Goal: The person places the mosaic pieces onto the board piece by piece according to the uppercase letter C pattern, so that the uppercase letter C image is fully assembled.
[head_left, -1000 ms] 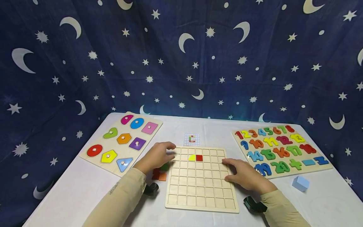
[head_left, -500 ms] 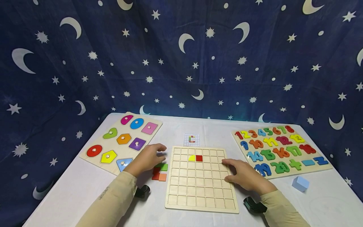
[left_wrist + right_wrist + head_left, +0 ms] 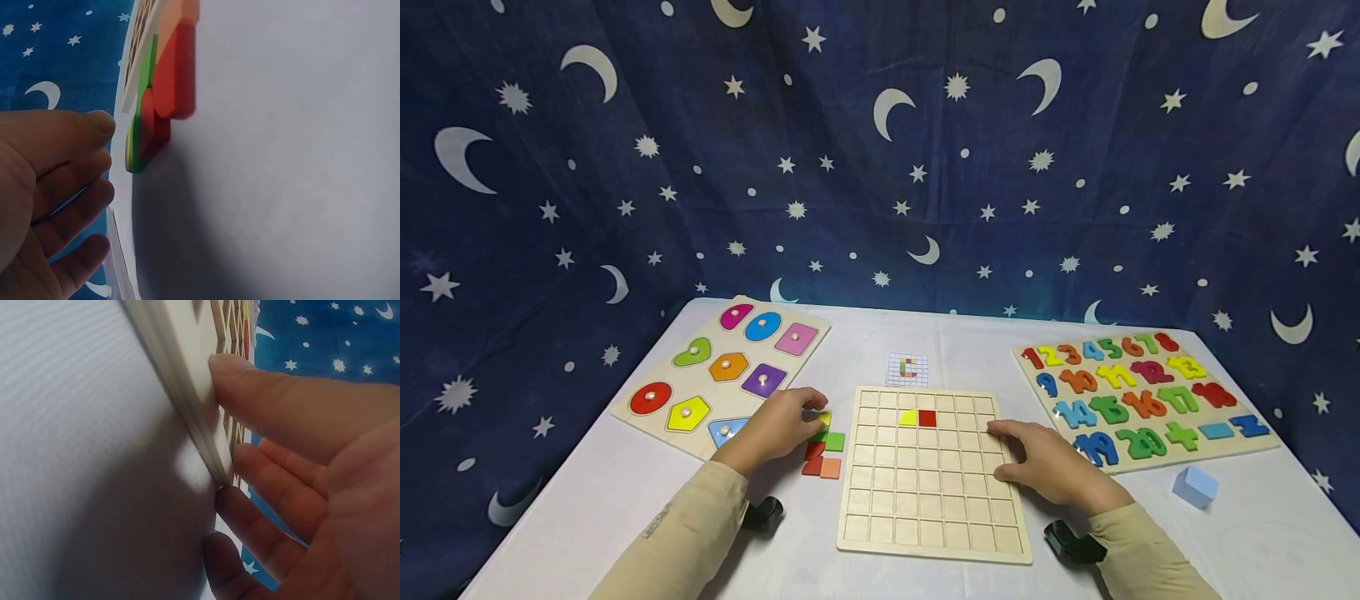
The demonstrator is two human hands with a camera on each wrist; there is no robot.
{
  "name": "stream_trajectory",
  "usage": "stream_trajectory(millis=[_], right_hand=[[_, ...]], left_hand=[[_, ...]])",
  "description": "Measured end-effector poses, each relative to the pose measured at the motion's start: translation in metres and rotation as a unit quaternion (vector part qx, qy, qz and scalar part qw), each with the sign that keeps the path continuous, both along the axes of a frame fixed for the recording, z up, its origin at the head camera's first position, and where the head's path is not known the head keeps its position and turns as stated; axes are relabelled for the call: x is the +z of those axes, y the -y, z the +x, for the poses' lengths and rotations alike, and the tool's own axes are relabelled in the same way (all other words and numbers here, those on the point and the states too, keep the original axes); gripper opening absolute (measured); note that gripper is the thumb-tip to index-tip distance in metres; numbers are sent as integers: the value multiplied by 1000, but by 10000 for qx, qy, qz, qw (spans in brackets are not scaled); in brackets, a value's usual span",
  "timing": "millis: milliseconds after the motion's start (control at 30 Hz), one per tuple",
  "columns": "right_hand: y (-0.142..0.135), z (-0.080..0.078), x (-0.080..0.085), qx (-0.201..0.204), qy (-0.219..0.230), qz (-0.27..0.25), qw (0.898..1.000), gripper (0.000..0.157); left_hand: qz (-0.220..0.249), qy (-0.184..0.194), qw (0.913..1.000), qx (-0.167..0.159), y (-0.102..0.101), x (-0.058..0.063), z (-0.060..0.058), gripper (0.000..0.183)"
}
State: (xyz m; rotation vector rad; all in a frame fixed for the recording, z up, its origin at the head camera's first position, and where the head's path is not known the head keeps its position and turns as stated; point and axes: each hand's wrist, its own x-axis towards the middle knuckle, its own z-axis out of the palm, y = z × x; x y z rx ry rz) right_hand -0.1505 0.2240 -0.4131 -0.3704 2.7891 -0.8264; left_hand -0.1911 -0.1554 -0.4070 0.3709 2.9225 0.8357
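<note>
A wooden grid board point(image 3: 936, 504) lies mid-table, with a red square tile point(image 3: 927, 418) and a yellow rounded-corner tile point(image 3: 909, 417) side by side in its second row. My left hand point(image 3: 775, 429) hovers left of the board, beside a small cluster of tiles: green point(image 3: 834, 442), orange point(image 3: 831, 468), red point(image 3: 812, 467) and a partly covered yellow one point(image 3: 826, 418). In the left wrist view its fingers are loosely bent and hold nothing. My right hand point(image 3: 1048, 462) rests at the board's right edge; the right wrist view shows the thumb point(image 3: 234, 369) on the rim, fingers relaxed.
A printed pattern card point(image 3: 907, 369) lies just beyond the board. The shape puzzle point(image 3: 707, 392) with knobs stands at left, partly behind my left hand. At right are the number puzzle point(image 3: 1138, 400) and a light blue block point(image 3: 1195, 486). A starry curtain point(image 3: 880, 167) backs the table.
My left hand has moved left from the board's upper left corner to the loose tiles, uncovering the green ones and part of the yellow one. My right hand has stayed still.
</note>
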Motion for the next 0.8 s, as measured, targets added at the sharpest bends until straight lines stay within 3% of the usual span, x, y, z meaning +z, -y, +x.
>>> stream_trajectory(millis=[333, 800], right_hand=[[0, 0, 0, -26, 18, 46, 10000, 63], [0, 0, -1, 11, -19, 21, 10000, 62]], left_hand=[[-158, -49, 9999, 2, 1, -4, 1, 24], [-335, -104, 9994, -4, -7, -5, -10, 22]])
